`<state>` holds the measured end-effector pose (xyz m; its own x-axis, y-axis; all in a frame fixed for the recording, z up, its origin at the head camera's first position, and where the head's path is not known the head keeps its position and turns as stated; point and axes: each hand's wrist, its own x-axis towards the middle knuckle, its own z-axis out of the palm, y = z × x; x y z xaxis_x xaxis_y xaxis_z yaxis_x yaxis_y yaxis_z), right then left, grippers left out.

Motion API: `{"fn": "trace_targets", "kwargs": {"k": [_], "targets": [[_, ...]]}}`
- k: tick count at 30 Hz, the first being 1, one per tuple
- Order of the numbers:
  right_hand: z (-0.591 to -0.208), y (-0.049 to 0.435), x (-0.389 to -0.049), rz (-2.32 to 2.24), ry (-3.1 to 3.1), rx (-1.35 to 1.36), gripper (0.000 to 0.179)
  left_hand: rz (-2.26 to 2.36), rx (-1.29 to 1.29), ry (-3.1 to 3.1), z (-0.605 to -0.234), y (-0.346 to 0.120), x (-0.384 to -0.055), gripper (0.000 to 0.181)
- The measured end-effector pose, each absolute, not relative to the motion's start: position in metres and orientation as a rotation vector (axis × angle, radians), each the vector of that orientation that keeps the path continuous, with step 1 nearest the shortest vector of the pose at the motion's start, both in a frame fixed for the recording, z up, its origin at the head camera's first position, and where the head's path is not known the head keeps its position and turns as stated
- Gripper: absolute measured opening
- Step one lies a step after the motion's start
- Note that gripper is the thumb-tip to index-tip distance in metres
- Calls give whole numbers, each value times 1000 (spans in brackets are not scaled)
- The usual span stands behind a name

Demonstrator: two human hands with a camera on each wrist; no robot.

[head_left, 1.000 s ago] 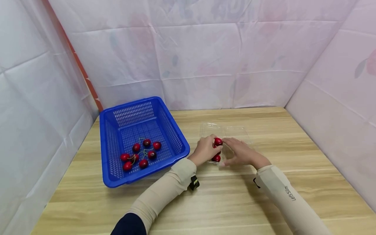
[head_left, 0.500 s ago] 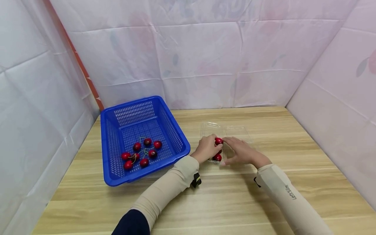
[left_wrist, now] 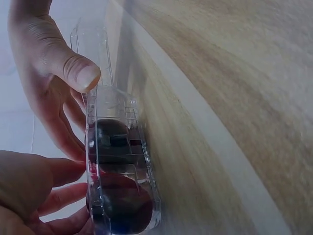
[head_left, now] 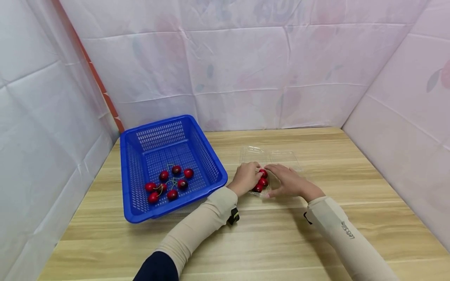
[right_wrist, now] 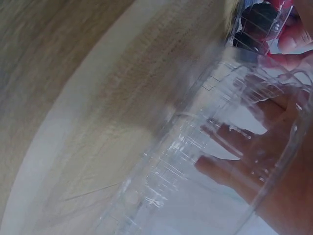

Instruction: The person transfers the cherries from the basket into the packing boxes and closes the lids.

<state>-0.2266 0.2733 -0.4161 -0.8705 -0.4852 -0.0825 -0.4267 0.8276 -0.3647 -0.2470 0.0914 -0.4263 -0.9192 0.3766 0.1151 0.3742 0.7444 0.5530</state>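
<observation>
A clear plastic clamshell box [head_left: 255, 154] stands open on the table and holds several red cherries [head_left: 258, 188]. My left hand [head_left: 245, 178] reaches into it from the left, its fingertips pinching a cherry [head_left: 263, 173] among the others. From the right, my right hand [head_left: 288, 182] lies along the box's hinge side, fingers extended, thumb close to the front corner. In the left wrist view, the right thumb [left_wrist: 86, 76] rests at the box rim above dark cherries [left_wrist: 120, 203]. The right wrist view shows the right hand's spread fingers [right_wrist: 215, 169] through clear plastic.
A blue perforated basket [head_left: 215, 175] stands to the left, with several stemmed cherries [head_left: 172, 194] in its front part. The box's transparent lid [head_left: 283, 157] lies folded out to the right on the wooden table [head_left: 274, 242]. Pale printed sheets [head_left: 239, 62] enclose the table's back and sides.
The cherry at my left fingertips has come down lower into the box, and the cherries beneath have shifted slightly. The right hand has stayed nearly still.
</observation>
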Motion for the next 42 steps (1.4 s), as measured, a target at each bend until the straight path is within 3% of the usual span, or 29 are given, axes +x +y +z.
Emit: {"fn": "trace_targets", "kwargs": {"k": [13,42], "targets": [[-417,274,-227,-511,2839,-704,94,914,833,2897,-425,90,-241,10],[-420,274,-227,-518,2842,-702,96,880,924,2970,-422,88,-234,15]]}}
